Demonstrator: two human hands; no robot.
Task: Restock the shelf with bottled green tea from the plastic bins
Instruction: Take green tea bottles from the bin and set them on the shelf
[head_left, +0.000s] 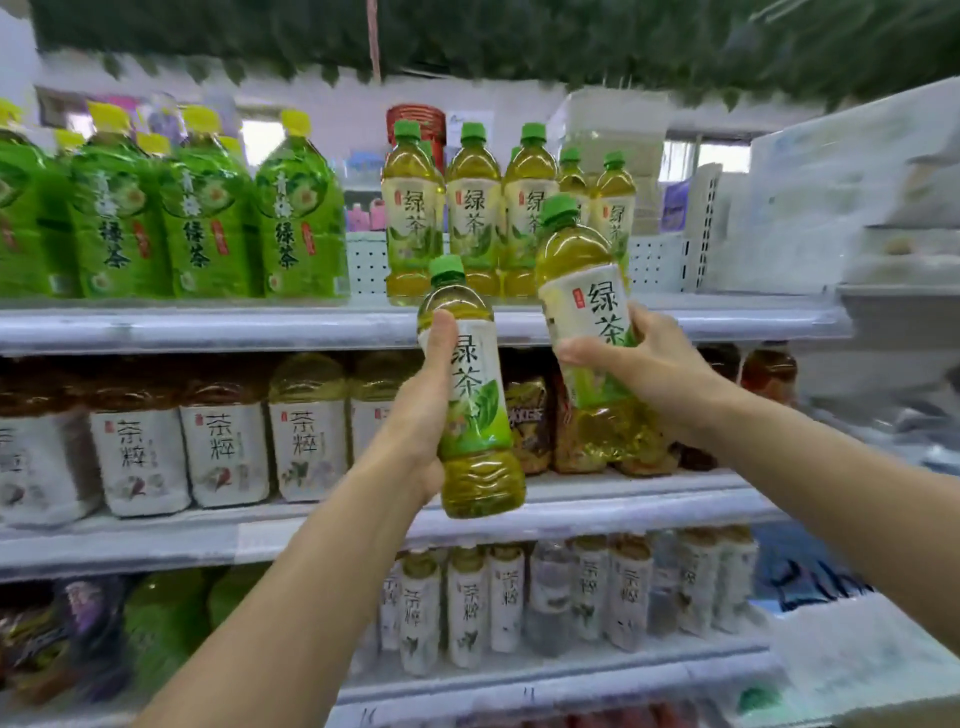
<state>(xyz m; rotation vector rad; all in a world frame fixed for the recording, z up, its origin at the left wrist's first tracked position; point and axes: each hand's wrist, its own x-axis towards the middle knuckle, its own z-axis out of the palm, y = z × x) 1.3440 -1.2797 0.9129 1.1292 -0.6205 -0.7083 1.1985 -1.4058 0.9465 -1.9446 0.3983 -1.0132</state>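
Green caps everywhere: two tea bottles in hand, and about five more of the same kind visible in a group on the top shelf (727, 317). Left hand (421, 415) has its grip wrapped round one bottle (475, 395), thumb up the front of the label, holding it roughly upright in front of the shelf edge. Right hand (649, 364) grips the second bottle (584, 291) around the label, tilted left, cap up near the shelved group (498, 208). Both are clear plastic with yellow-green tea, white-and-green label with leaves and black Chinese lettering. Four bigger green-wrapped bottles (208, 208) with yellow caps stand clearly at the front further left.
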